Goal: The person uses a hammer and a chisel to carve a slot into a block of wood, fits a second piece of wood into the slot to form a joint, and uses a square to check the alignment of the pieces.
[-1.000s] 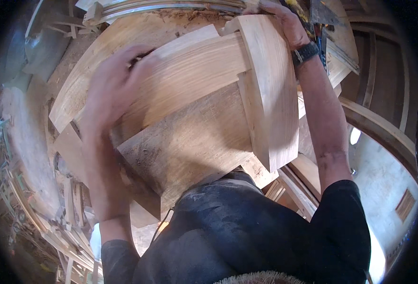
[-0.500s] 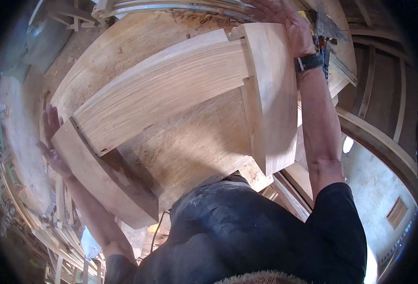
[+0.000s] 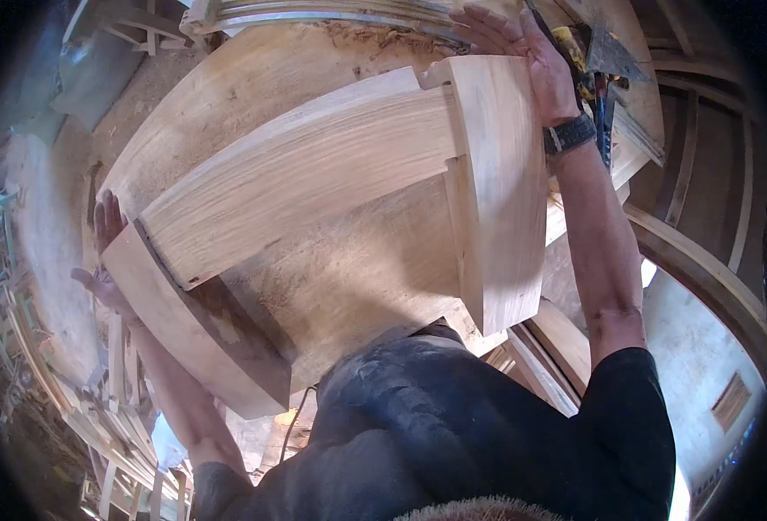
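Observation:
A wide pale wooden board (image 3: pixel 305 174) spans between two thick wooden end pieces on a sawdust-strewn workbench (image 3: pixel 348 247). Against the outer face of the left end piece (image 3: pixel 197 321) rests the palm of my left hand (image 3: pixel 105 252), thumb and fingers spread. My right hand (image 3: pixel 539 65) lies flat along the outer far edge of the right end piece (image 3: pixel 500 182), its fingers stretched out past the corner. A notch shows where the board meets the right piece. At the left joint, a thin dark gap runs along the board's end.
Beyond my right hand lie a yellow-and-black tool (image 3: pixel 572 48) and a metal square (image 3: pixel 616 59). Curved wooden strips (image 3: pixel 314 13) lie along the far side. Several wood strips (image 3: pixel 123 443) are stacked at the lower left. A dark cable (image 3: pixel 296 421) hangs near my body.
The wooden pieces sit slightly lower in the picture, mostly at the right end. My right hand has moved a little nearer with them. My left hand's thumb is now spread wider.

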### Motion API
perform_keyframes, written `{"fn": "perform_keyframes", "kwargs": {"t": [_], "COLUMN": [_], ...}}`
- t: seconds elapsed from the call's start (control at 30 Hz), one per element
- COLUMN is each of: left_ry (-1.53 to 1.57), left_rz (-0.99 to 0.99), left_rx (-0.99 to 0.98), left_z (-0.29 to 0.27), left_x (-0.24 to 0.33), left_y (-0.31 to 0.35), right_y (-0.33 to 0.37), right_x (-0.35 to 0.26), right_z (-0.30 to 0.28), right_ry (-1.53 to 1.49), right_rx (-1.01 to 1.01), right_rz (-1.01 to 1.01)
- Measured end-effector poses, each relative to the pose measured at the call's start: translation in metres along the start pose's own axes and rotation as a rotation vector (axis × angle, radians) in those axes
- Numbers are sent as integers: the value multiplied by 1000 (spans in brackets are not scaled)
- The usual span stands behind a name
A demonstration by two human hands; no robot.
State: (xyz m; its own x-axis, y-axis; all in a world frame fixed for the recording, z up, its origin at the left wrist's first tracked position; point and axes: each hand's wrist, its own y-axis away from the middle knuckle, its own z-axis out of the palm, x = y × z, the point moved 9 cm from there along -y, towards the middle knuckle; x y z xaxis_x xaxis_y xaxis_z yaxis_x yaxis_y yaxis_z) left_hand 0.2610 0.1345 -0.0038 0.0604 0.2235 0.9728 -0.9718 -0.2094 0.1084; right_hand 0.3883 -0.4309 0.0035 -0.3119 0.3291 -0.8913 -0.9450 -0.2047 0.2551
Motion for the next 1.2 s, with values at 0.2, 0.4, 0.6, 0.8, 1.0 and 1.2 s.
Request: {"fn": "perform_keyframes", "kwargs": {"t": [0.2,0.4,0.6,0.8,1.0,1.2], "left_ry": [123,88,181,43,-788,-1411], "left_rz": [-24,-128,-111,-327,-207,-61], "left_rx": [71,125,52,313,165,157], "left_z": [-19,-42,-12,-68,-11,37], "left_x": [11,-28,-8,-42,25,55], "left_y": [12,6,8,75,150,173], "right_y": [6,-10,-9,69,101,69], "right_x": [-27,3,-9,-52,5,66], "right_z": [-20,0,-12,85,220,293], "right_ry": [70,510,780,1622,1784,1717], "right_rx": [-142,-127,-200,211,-262,-536], "right_rz": [141,76,88,-644,-635,-618]}}
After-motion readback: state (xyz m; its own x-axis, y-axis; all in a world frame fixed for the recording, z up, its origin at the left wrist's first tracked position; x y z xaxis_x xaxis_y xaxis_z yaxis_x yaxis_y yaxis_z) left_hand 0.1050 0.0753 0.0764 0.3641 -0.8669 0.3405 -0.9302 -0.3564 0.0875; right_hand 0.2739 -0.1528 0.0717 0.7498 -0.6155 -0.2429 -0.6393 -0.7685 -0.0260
